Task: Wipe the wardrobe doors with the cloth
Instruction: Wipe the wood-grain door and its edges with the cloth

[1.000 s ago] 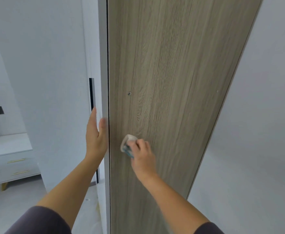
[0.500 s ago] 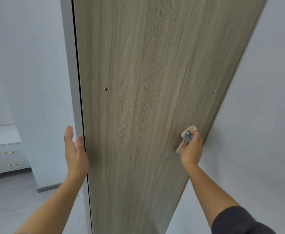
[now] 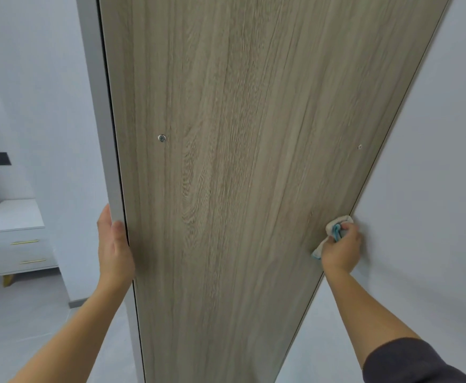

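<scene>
— What is different from a second ago?

— The cloth has crossed the wardrobe door. It was low on the left side, close to the left hand; now it sits at the door's right edge, just where the wood meets the pale wall.

— And half a second ago?

— Already at that edge, at much the same height. So I judge the sideways stroke has run out of door.

— How does the right hand hold it?

— Fingers curled round the bunched cloth, pressing it on the wood. A blue part shows between the fingers.

— The other hand?

— It stays on the door's left edge, fingers straight and lying along the white rim, thumb at the front. It grips nothing; it seems to steady the door.

— What does that mean for the job?

— One band at this height looks covered. The wood above, around the small screw, and the part below remain, so a return pass at another height seems likely. The other doors are out of sight.
</scene>
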Demonstrator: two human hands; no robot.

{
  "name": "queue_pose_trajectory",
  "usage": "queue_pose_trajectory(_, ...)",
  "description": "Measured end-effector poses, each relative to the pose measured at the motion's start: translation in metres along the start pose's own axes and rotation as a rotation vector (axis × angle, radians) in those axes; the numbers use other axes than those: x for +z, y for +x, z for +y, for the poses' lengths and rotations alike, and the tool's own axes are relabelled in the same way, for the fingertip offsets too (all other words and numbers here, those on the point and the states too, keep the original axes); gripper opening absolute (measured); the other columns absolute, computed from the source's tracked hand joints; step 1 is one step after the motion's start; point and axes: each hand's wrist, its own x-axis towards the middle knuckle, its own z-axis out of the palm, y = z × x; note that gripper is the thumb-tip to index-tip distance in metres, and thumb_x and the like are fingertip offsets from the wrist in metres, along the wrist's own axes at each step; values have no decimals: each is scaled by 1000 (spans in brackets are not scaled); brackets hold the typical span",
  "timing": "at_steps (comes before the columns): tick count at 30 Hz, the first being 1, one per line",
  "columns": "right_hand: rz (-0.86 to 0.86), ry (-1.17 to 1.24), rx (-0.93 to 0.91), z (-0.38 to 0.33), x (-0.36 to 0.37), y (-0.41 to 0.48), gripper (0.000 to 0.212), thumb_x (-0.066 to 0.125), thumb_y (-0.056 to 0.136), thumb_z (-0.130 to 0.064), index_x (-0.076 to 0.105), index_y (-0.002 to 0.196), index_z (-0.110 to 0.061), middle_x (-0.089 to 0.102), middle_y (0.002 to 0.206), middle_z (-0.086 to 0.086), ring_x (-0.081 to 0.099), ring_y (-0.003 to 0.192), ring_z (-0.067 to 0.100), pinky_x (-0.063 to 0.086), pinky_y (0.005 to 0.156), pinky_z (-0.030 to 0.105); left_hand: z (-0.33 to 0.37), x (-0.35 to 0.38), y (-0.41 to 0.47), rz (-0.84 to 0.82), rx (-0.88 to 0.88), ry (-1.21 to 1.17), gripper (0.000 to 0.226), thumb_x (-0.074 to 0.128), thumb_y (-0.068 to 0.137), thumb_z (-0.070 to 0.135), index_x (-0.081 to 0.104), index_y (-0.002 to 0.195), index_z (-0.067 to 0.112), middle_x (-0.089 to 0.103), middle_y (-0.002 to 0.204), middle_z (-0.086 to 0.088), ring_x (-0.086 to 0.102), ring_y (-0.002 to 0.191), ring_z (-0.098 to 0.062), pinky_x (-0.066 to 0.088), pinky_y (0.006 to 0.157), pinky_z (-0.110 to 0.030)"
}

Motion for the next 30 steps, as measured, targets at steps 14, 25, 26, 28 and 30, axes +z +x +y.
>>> queue_pose_trajectory(14, -213, 320, -353, -75, 50, -200, 38, 72, 73, 6, 62, 102, -16, 52, 100, -3, 57, 85, 19, 48, 66, 30, 12, -30, -3, -288, -141, 78, 80, 24, 92, 74, 6, 156, 29, 16, 161, 10, 20, 143, -3, 17, 119, -34)
queue_pose_trajectory(25, -380, 147, -673, -129, 71, -294, 57, 81, 61, -7, 57, 107, -29, 53, 95, -4, 55, 82, 17, 48, 50, 29, 18, -44, 3, -239, -248, 57, 66, 48, 98, 44, 21, 153, 22, 33, 155, 0, 34, 140, -18, 29, 104, -30)
queue_pose_trajectory(26, -400, 132, -712, -133, 71, -300, 58, 82, 60, -8, 57, 108, -29, 53, 96, -4, 54, 85, 17, 47, 50, 27, 18, -43, 3, -231, -246, 51, 66, 49, 98, 44, 22, 153, 21, 34, 155, 0, 35, 140, -17, 29, 106, -30)
queue_pose_trajectory(28, -425, 109, -812, -141, 73, -314, 60, 84, 59, -12, 57, 110, -28, 55, 96, -4, 54, 86, 16, 46, 51, 23, 17, -44, 3, -227, -246, 43, 65, 50, 97, 44, 24, 152, 21, 35, 153, 0, 36, 139, -18, 30, 111, -35)
queue_pose_trajectory(30, -414, 61, -917, -144, 78, -322, 60, 84, 61, -15, 55, 113, -27, 56, 93, -3, 53, 82, 17, 41, 49, 21, 16, -45, 4, -216, -233, 52, 64, 51, 97, 44, 26, 151, 21, 38, 151, 0, 38, 137, -17, 32, 113, -39)
